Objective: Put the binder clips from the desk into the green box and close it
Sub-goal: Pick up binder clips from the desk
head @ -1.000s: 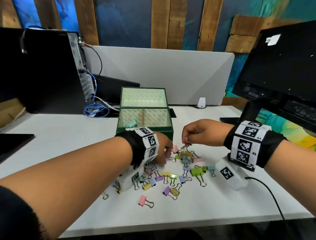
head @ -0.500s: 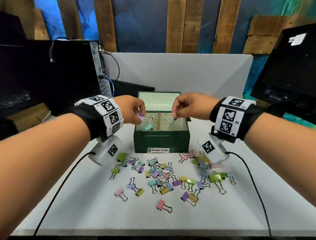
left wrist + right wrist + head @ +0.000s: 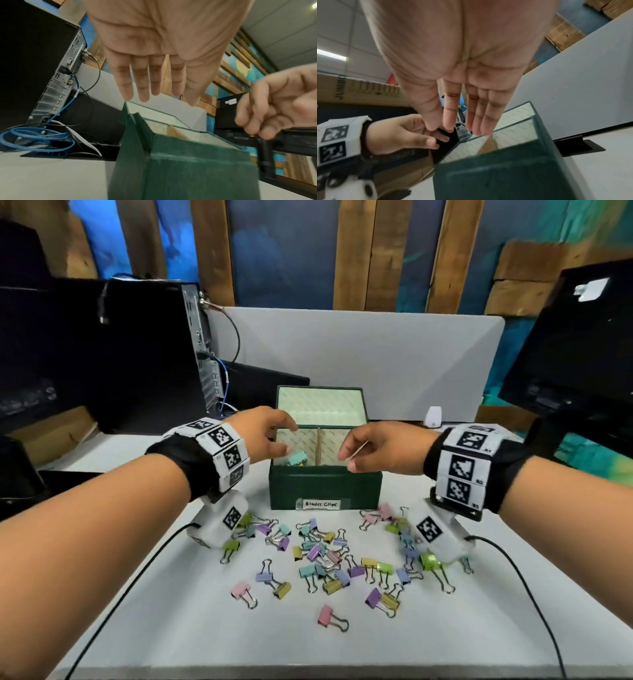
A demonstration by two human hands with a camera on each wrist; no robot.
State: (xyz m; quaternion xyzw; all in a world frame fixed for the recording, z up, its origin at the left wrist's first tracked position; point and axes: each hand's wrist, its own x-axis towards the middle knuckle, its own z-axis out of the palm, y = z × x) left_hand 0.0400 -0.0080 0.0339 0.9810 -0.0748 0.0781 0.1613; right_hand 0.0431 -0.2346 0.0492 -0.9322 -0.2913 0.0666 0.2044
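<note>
Only the head view shows the binder clips (image 3: 329, 556), pastel and scattered on the white desk (image 3: 171, 628) just in front of the green box (image 3: 325, 486); a few lie in its left compartment. The wrist views show both palms bare. The left hand (image 3: 159, 54) and right hand (image 3: 462, 67) hover over the box's front rim, fingers spread, holding nothing. The lid (image 3: 320, 407) stands upright behind.

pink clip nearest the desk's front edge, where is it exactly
In the head view the pink clip lies alone near centre, closest to the camera, just below the purple and yellow clips.
</note>
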